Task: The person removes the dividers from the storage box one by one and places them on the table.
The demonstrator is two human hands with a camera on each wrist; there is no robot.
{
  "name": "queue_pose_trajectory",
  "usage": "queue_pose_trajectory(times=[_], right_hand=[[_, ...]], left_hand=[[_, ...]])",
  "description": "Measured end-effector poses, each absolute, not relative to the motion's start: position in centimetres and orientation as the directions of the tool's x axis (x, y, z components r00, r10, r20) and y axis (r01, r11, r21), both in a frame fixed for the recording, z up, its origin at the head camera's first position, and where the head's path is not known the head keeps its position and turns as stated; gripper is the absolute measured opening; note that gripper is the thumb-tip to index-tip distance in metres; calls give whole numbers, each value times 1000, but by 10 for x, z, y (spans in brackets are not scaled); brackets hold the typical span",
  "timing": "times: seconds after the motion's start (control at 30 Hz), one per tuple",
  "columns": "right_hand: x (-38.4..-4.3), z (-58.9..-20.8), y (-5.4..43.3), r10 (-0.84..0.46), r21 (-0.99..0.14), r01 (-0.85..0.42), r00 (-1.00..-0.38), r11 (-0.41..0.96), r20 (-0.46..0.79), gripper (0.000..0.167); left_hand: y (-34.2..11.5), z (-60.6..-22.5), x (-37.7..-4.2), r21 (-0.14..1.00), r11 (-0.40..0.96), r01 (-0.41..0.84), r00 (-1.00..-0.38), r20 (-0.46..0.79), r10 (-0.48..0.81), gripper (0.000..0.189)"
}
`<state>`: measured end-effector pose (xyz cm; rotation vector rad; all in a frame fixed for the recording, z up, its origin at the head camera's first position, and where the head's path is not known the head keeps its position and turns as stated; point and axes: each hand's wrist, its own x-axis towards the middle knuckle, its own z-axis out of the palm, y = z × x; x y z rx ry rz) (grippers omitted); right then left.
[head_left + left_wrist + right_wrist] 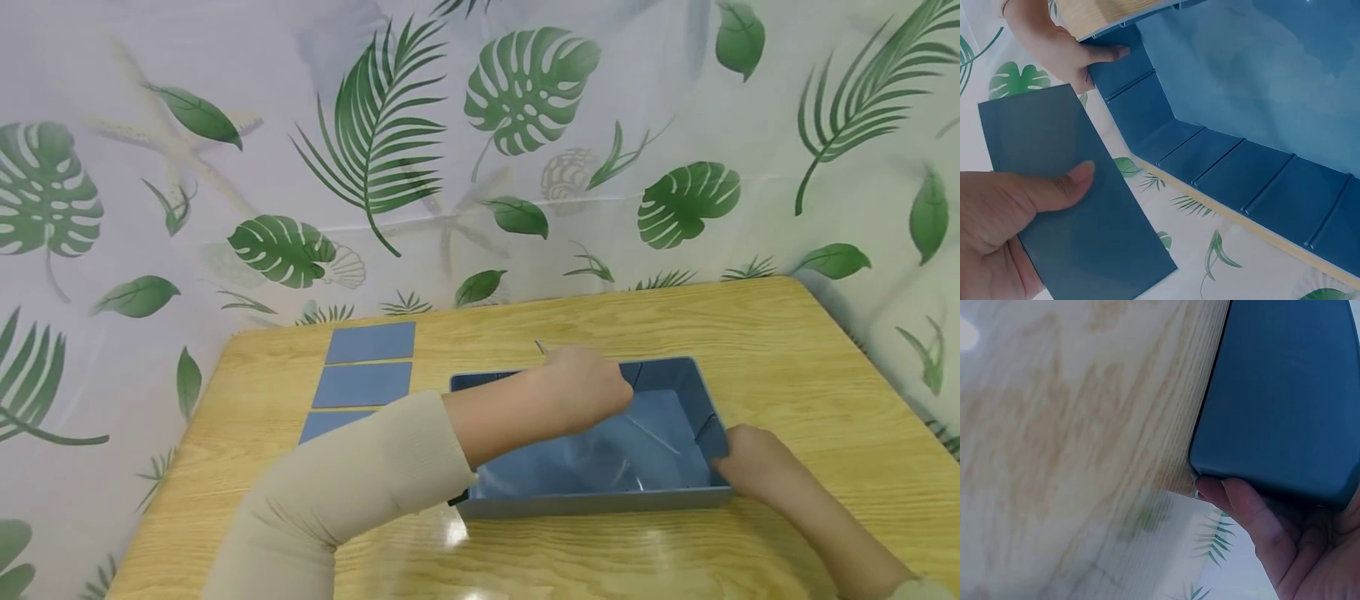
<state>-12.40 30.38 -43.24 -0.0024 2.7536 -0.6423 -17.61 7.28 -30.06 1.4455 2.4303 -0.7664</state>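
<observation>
My left hand (585,387) pinches a flat blue-grey rectangular panel (1100,222), thumb across its face in the left wrist view. In the head view the hand is above the blue plastic box (592,503), and its back hides nearly all of the panel. My right hand (753,458) grips the box's right end wall, with the thumb over the rim inside and fingers curled against its outside in the right wrist view. Thin upright ribs (1221,161) line the box's inner walls. The box sits upright on the wooden table.
Several similar blue-grey panels (362,385) lie flat in a column on the table (795,358), left of the box, the nearest partly covered by my left sleeve (360,479). A white leaf-print cloth (442,50) hangs behind the table's far edge.
</observation>
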Motion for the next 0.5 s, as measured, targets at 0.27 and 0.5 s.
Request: queue_pose_trajectory(times=[0.27,0.5], right_hand=[[-125,-432,306,-87,-426,45,-955,904,-285,25],[-126,-432,304,-89,-422,56,-944,905,-316,25]], left_hand=[[51,-297,-172,-292,465,836,-549,-443,709,20],[34,-291,-170,-255,578,775,-626,-433,649,14]])
